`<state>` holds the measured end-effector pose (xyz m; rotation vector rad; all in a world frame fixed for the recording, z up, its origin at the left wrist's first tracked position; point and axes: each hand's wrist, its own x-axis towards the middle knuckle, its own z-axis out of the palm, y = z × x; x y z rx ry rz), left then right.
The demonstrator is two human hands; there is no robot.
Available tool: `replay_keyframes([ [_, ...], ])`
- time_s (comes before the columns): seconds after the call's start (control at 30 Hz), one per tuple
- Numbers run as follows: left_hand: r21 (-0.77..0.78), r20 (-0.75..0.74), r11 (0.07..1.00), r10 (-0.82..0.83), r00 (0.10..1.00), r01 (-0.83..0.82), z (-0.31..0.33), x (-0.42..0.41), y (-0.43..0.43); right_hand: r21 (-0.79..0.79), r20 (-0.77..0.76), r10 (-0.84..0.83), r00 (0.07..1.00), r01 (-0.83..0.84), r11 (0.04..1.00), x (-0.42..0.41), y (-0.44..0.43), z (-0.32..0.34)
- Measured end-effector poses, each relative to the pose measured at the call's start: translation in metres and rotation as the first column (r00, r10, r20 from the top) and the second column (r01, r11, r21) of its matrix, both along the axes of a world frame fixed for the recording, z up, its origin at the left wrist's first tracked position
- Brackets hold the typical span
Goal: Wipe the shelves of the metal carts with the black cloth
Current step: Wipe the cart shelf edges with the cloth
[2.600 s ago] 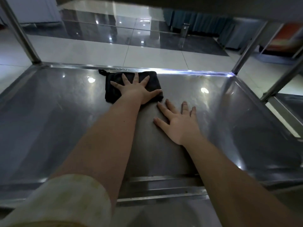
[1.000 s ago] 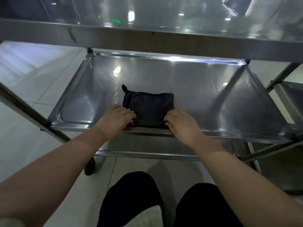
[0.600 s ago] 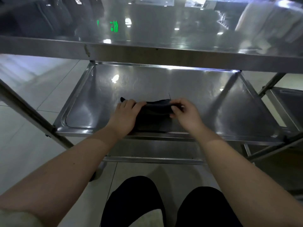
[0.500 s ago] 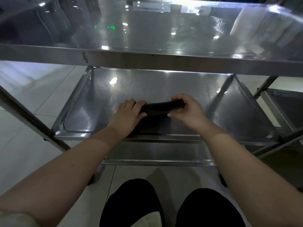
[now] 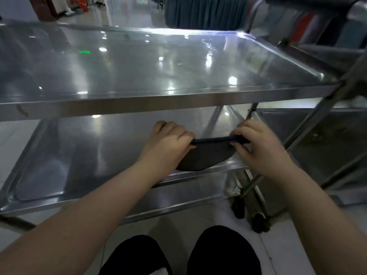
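Both hands are gripping the black cloth [image 5: 206, 155]: left hand [image 5: 168, 145], right hand [image 5: 258, 147], sagging over the lower shelf [image 5: 89, 155], frame centre

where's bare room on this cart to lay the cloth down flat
The top shelf is bare from rim to rim. The lower shelf is bare from its left rim across to the left hand. Its front right corner is crowded: there that hand and the right hand grip the black cloth, beside the neighbouring cart.

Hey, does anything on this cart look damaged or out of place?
A small discoloured mark on the front lip of the top shelf, near its left end, breaks the smooth steel. Nothing looks spilled or askew.
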<state>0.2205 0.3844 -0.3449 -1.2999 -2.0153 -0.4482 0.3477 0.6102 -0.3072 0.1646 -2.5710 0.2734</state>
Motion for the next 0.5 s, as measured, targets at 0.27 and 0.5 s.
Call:
replay_keyframes([
  [0.27, -0.096, 0.179, 0.976, -0.175, 0.968, 0.195, -0.063, 0.063, 0.073, -0.029, 0.106, -0.173, 0.979, 0.177, 0.984, 0.100, 0.050, -0.054],
  [0.5, -0.298, 0.583, 0.915, -0.050, 0.811, 0.270, -0.204, 0.075, 0.082, -0.208, 0.395, -0.173, 0.902, 0.271, 0.940, 0.109, 0.061, -0.202],
])
